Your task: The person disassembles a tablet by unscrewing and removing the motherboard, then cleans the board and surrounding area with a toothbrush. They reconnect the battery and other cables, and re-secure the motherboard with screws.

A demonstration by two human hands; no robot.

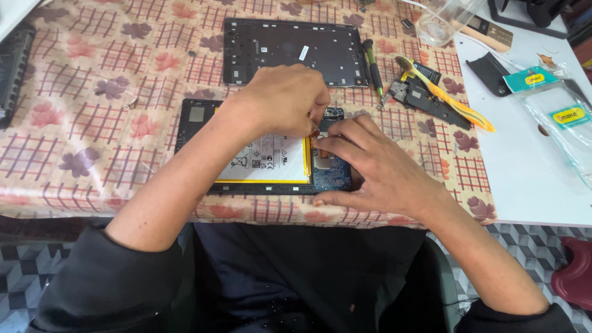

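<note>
Hands first: we've got both of them down on an opened tablet (203,132) that lies face down on the flowered tablecloth (80,123), back cover off. Our left hand (280,98) is curled into a tight pinch, thumb and forefinger closed on something small and orange right at the top edge of the battery (271,159). It looks like a flex ribbon or tab, but it's too small and too covered for us to say for sure. Our right hand (376,169) sits just beside that pinch, fingers spread flat over the blue circuit board (333,176), fingertips pressing down right next to the pinch and the thumb braced along the tablet's near edge. So that one isn't holding anything, just pressing.

The battery is the white, yellow-edged slab directly below the pinch, running off under our left wrist, inside the dark frame.

Away from the pinch, beyond our left knuckles, lies the removed back cover (290,52), inner side up. Just past its right edge is a screwdriver with a green-and-black handle (372,65). Further right of the pinch sits a loose dark plastic part (425,102) with a yellow-and-orange toothbrush (444,95) lying across it. Well off to the right, on the white tabletop (524,185), are clear plastic pouches with teal and yellow labels (555,105), and a clear plastic cup (444,21) stands near the far edge.
</note>
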